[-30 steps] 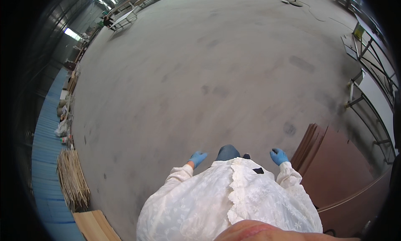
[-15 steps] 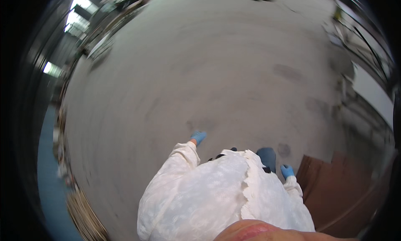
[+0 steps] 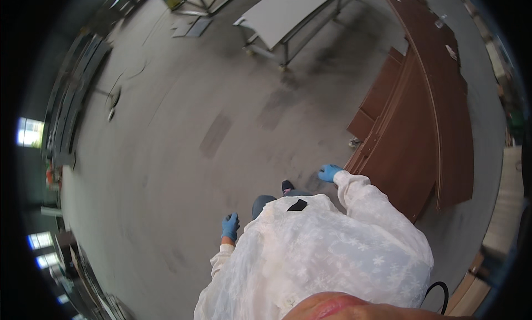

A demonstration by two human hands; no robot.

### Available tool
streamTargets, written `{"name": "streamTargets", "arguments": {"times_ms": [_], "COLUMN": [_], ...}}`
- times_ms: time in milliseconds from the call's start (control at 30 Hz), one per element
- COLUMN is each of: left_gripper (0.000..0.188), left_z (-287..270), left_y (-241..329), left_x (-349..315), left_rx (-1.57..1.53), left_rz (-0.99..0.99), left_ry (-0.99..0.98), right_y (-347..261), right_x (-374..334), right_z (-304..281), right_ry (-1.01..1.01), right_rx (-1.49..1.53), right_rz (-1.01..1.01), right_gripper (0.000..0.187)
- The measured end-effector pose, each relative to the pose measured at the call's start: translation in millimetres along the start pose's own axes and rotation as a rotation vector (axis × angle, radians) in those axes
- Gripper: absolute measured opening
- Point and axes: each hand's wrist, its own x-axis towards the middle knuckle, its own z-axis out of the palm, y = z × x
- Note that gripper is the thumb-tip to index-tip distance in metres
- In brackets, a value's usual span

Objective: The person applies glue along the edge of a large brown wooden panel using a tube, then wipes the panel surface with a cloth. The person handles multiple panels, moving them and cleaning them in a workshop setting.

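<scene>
My left hand [image 3: 230,227], in a blue glove, hangs beside my left thigh over the grey floor. Its fingers are loosely bent and a little apart, with nothing visible in them. Held out ahead of my right side is my gloved right hand [image 3: 330,172], its fingers also loosely bent and seemingly empty. Closest to it lie brown sheets [image 3: 404,137], stacked flat and overlapping to my right; in this view the hand appears just off their near left edge, and whether it touches them I cannot tell. White patterned sleeves cover both arms.
A wheeled metal-framed table with a pale top [image 3: 291,12] stands ahead. Flat grey pieces [image 3: 192,27] lie on the floor near another metal frame [image 3: 208,1]. Long dark stacked pieces [image 3: 75,98] line the left, and a cable [image 3: 114,93] trails nearby.
My view has turned to the right; the brown sheets and pale table now sit nearer the middle. My right hand has swung forward, and my left hand has dropped back to my side.
</scene>
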Motion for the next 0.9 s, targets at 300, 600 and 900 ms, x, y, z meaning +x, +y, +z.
{"name": "streamTargets", "arguments": {"times_ms": [300, 600, 900], "left_gripper": [0.019, 0.02, 0.034], "left_z": [12, 320, 679], "left_y": [197, 558, 690], "left_x": [233, 411, 398], "left_rx": [0.178, 0.573, 0.679], "left_rz": [-0.27, 0.317, 0.447], "left_ry": [-0.187, -0.125, -0.473], "right_y": [-45, 27, 158], "right_x": [126, 123, 211], "right_z": [-152, -223, -420], "right_ry": [0.313, 0.539, 0.715], "right_rx": [0.307, 0.66, 0.821], "right_rz": [0.123, 0.389, 0.539], "right_gripper": [0.044, 0.043, 0.035]}}
